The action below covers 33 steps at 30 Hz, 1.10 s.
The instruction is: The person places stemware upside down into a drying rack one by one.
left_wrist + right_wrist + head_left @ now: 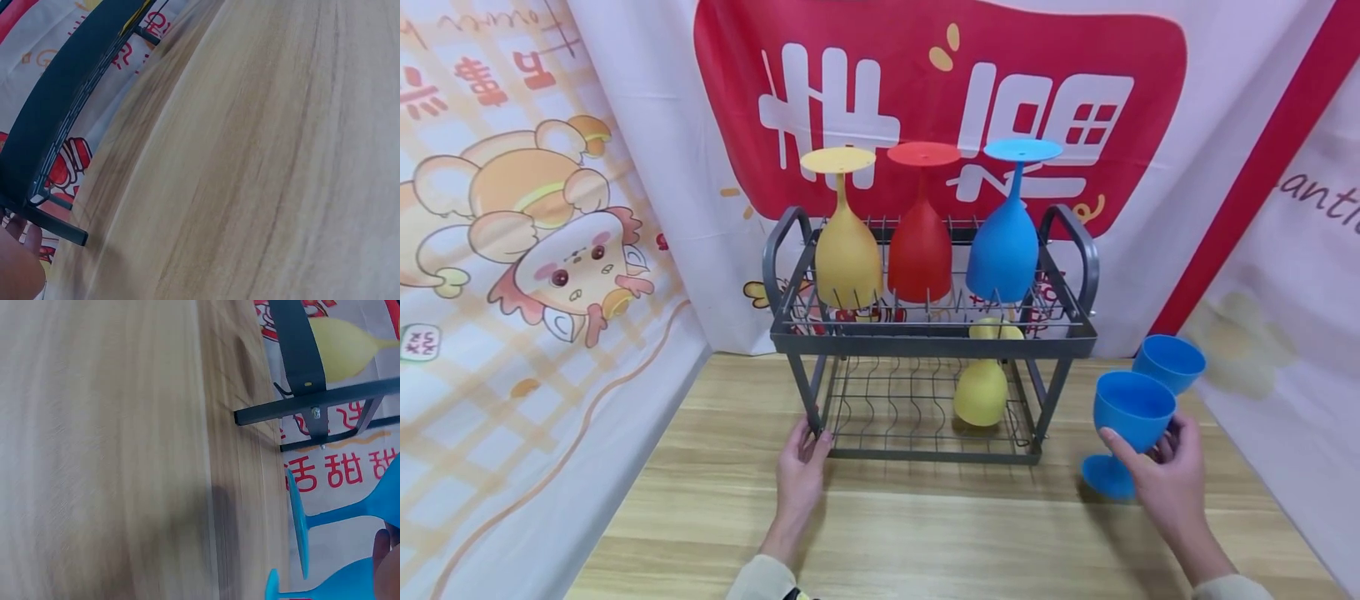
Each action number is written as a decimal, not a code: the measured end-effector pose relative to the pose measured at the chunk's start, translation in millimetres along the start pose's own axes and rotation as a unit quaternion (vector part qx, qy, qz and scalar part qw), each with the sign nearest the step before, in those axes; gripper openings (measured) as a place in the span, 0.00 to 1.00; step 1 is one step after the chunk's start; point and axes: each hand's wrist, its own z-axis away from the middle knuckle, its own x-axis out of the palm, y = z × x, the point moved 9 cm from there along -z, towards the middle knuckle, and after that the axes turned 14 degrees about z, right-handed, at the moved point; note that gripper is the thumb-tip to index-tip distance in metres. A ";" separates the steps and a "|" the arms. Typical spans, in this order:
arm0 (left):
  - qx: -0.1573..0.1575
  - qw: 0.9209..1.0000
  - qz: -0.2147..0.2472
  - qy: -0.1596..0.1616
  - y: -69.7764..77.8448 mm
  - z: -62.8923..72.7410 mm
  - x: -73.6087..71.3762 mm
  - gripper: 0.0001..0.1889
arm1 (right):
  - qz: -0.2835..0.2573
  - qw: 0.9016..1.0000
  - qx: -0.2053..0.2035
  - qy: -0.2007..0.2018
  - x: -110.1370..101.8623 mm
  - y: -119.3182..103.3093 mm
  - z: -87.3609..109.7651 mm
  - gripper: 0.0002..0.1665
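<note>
My left hand point(801, 467) grips the front left leg of a dark two-tier dish rack point(932, 343); its fingers go partly behind the leg. Off the rack's right side, my right hand point(1172, 475) holds a blue goblet point(1131, 408) upright by the bowl, thumb on the near side. Whether its foot touches the table I cannot tell. A second blue goblet point(1172, 358) is just behind it, its lower part hidden. Both also show in the right wrist view, the held goblet's stem point(337, 514) and foot in plain sight.
Upside down on the upper tier stand a yellow goblet point(847, 258), a red goblet point(920, 250) and a blue goblet point(1003, 250). An inverted pale yellow goblet point(981, 392) is on the lower tier's right. The wooden table point(925, 533) meets printed cloth point(655, 167) around it.
</note>
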 end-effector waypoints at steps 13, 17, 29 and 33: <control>0.070 0.992 -0.068 0.086 27.2 44.7 0.2 0.37 | 0.115 0.959 -0.234 0.110 -4.0 -45.4 53.8 0.62; 0.126 0.985 -0.085 0.078 39.6 58.9 16.1 0.34 | 0.116 0.919 -0.360 0.110 7.0 -63.9 70.9 0.67; 0.060 0.959 -0.071 -0.267 28.2 93.0 117.7 0.41 | 0.151 0.815 -0.544 0.127 56.0 -101.7 121.0 0.51; 0.058 0.941 -0.061 -0.327 32.1 105.1 137.3 0.44 | 0.180 0.795 -0.570 0.102 75.9 -113.9 134.9 0.47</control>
